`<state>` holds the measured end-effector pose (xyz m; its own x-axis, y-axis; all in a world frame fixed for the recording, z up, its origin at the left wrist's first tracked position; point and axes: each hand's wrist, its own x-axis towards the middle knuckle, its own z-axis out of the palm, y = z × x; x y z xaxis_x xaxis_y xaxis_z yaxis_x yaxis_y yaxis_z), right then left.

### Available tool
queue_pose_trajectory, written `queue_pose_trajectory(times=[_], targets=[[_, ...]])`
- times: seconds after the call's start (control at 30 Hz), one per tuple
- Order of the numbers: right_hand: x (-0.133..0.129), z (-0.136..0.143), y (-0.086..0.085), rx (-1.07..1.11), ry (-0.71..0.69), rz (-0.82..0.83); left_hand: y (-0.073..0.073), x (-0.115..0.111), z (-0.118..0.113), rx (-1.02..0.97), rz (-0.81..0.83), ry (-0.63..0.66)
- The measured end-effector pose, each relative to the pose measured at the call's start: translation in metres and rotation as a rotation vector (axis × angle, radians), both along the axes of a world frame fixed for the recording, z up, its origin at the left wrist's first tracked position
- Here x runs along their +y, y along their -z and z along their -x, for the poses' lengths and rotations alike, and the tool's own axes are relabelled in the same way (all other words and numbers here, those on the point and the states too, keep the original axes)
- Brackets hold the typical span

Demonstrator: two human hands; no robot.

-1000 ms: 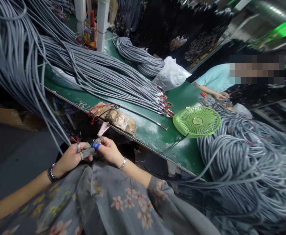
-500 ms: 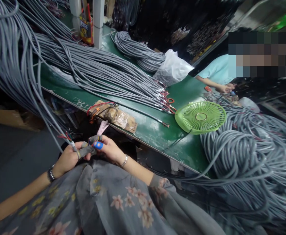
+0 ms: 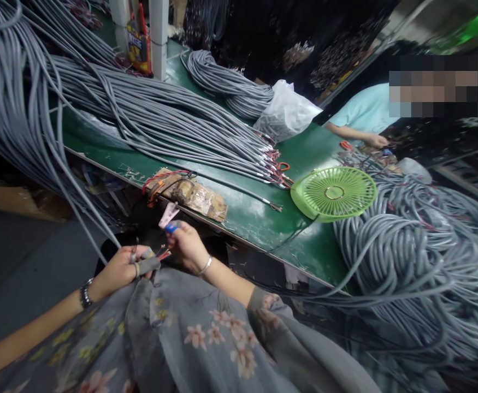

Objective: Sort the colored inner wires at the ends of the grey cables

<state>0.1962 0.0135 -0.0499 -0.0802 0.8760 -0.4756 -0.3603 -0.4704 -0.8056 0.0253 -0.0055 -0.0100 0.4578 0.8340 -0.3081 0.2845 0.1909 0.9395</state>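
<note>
My left hand (image 3: 118, 271), with grey covers on some fingers, is closed around the end of a grey cable (image 3: 108, 236). Several stripped coloured wires (image 3: 164, 253), orange, red and dark, stick out past its fingertips towards my right hand. My right hand (image 3: 187, 248) pinches a small pale pink two-pronged tool (image 3: 168, 215), shaped like a clip; its exact kind is unclear. A blue band (image 3: 172, 227) shows at my right thumb. The right hand is apart from the wires, near the bench's front edge.
On the green bench (image 3: 247, 229) lie rows of grey cables (image 3: 173, 112), a taped cardboard block (image 3: 200, 197) and a white plastic bag (image 3: 285, 112). A green fan (image 3: 334, 192) stands beside a large cable heap (image 3: 402, 256). Across the bench, a co-worker's hand (image 3: 376, 141) is at work.
My right hand has moved away from my left, taking the pink tool slightly up. The coloured wires now point right out of my left hand, which sits a little lower.
</note>
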Motion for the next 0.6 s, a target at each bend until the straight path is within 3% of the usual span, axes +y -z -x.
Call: queue_pose_trajectory(times=[0.07,0.1,0.27,0.4,0.6], targets=[[0.002,-0.006,0.002,0.045,0.094,0.024,0.001,-0.001,0.002,0.005,-0.001,-0.023],[0.002,-0.008,0.002,0.087,0.068,0.034,0.002,-0.002,0.003,-0.003,0.001,-0.051],[-0.009,-0.008,-0.003,0.219,-0.226,0.008,0.01,0.001,0.007,-0.089,-0.004,-0.177],[-0.011,0.002,-0.006,0.038,-0.338,-0.079,0.008,0.001,0.005,-0.062,-0.031,-0.161],[-0.009,0.007,-0.008,-0.171,-0.326,-0.14,0.011,-0.004,0.002,0.027,-0.046,-0.226]])
